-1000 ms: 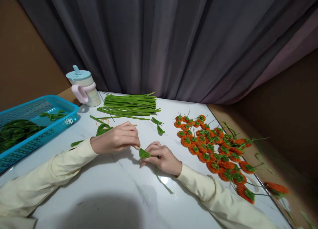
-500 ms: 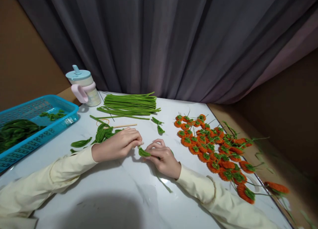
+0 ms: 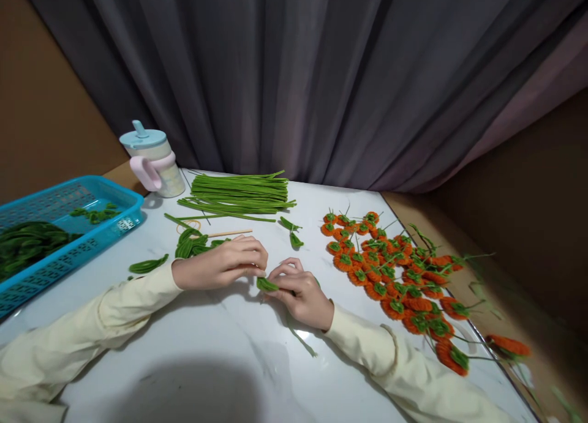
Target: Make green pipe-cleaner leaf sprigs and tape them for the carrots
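Between finger and thumb, my right hand (image 3: pixel 303 293) pinches a small green pipe-cleaner leaf (image 3: pixel 266 284). A thin green stem (image 3: pixel 304 342) shows below that hand on the table; whether it joins the leaf is hidden. My left hand (image 3: pixel 223 264) has its fingers closed at the leaf's upper end, so its exact hold is partly covered. Close behind my left wrist lies a pile of green leaves (image 3: pixel 190 242). One loose leaf (image 3: pixel 147 264) is left of the pile, and a leaf pair (image 3: pixel 294 233) lies beyond my hands.
Green pipe cleaners (image 3: pixel 239 193) lie bundled at the back, with a wooden stick (image 3: pixel 229 232) in front. Orange persimmon-like pieces with green tops (image 3: pixel 390 270) cover the right side. A blue basket (image 3: pixel 133 212) and a lidded cup (image 3: pixel 156 166) stand at left.
My left fingers have shifted slightly to the right and curled over the leaf's upper end. My right hand stays almost in place with the leaf.
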Tool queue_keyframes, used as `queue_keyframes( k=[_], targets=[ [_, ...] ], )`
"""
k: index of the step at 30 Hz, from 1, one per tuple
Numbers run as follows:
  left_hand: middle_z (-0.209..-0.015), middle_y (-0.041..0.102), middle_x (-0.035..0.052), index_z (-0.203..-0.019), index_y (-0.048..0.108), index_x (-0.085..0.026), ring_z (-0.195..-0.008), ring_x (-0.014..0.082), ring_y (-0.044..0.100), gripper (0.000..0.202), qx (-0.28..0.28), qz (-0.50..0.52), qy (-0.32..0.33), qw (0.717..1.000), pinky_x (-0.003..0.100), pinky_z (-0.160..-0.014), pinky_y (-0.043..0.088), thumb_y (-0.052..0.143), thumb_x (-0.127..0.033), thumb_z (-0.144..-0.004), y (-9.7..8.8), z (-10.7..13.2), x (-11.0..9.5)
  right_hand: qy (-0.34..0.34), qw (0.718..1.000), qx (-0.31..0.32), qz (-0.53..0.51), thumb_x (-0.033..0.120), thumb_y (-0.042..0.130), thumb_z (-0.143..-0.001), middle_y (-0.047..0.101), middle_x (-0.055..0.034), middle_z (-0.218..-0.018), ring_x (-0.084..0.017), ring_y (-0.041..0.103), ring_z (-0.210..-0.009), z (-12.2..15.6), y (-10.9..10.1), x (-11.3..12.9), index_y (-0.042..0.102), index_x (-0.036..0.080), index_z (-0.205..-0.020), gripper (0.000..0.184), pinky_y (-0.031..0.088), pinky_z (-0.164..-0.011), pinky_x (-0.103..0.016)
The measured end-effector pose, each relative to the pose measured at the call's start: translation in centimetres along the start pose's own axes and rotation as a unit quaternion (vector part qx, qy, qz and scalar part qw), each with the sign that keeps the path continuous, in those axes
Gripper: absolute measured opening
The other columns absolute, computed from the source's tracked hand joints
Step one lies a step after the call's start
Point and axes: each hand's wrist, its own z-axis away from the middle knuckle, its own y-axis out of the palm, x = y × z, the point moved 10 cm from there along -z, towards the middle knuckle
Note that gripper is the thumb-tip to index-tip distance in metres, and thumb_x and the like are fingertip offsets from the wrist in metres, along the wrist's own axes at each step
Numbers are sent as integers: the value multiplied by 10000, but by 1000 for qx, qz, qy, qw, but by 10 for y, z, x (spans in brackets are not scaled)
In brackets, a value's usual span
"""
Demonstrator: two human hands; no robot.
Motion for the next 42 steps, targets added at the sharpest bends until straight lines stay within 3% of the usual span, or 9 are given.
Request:
queue_keyframes(
  k=[10, 13, 16, 18, 20, 25, 32, 37, 42],
  targets=[
    [-690, 567, 46, -702, 528, -165, -745, 164, 515, 325, -114, 30, 24, 993, 304, -748, 422, 372, -295, -955, -13, 2, -7, -8, 999, -24, -36, 236, 500, -940, 695, -25, -770, -167, 606, -782, 1, -2, 1, 664, 194, -756, 251, 337, -886, -388],
    [-713, 578, 43, -706, 539, -166, -739, 161, 524, 291, -185, 1, -22, 983, 286, -722, 424, 411, -296, -932, -43, -1, 3, 49, 995, -47, -67, 262, 586, -896, 708, -18, -765, -167, 608, -773, 0, -4, -11, 654, 189, -897, 100, 358, -871, -365],
    [-778, 620, 44, -744, 588, -157, -746, 157, 547, 238, -284, -49, -104, 952, 259, -707, 413, 496, -328, -882, -82, -7, 25, 96, 990, -49, -95, 255, 662, -841, 715, -12, -744, -174, 617, -786, 1, -3, -19, 597, 166, -1090, 272, 361, -868, -358],
    [-805, 659, 46, -757, 634, -150, -760, 162, 570, 246, -301, -72, -138, 941, 244, -706, 407, 542, -360, -846, -93, -22, 40, 98, 989, -50, -94, 227, 642, -850, 716, -9, -739, -170, 618, -790, 0, -3, -19, 621, 169, -1047, 207, 362, -864, -350],
    [-803, 690, 46, -766, 673, -138, -757, 164, 590, 266, -275, -76, -158, 945, 229, -684, 400, 566, -375, -821, -89, -44, 58, 90, 991, -50, -85, 201, 611, -865, 714, -6, -728, -162, 617, -777, -1, -3, -16, 647, 178, -976, 119, 366, -858, -342],
    [-618, 674, 27, -665, 684, -105, -570, 128, 557, 348, -179, -95, -186, 961, 207, -570, 362, 524, -361, -838, -59, -97, 100, 78, 993, -56, -72, 152, 582, -868, 709, -7, -711, -154, 611, -743, 0, -5, -12, 666, 185, -870, 91, 372, -835, -331],
    [-583, 658, 66, -602, 672, -102, -559, 143, 569, 385, -83, -161, -155, 971, 221, -583, 349, 479, -275, -886, -26, -130, 129, 72, 994, -59, -64, 136, 571, -862, 704, -15, -720, -155, 622, -744, -1, -5, -13, 658, 196, -815, 115, 377, -836, -331],
    [-653, 651, 109, -624, 668, -102, -680, 192, 564, 315, -48, -253, -121, 959, 268, -650, 333, 537, -258, -864, -20, -132, 121, 84, 991, -61, -85, 203, 544, -879, 709, -37, -736, -175, 619, -753, 0, -6, -15, 669, 188, -813, 142, 380, -842, -352],
    [-747, 651, 90, -672, 647, -115, -805, 211, 546, 177, -36, -314, -100, 944, 288, -697, 324, 585, -184, -822, -34, -121, 84, 144, 964, -65, -212, 383, 492, -903, 701, -72, -698, -209, 620, -788, 0, -5, -29, 679, 157, -759, 328, 397, -872, -371]
  ],
)
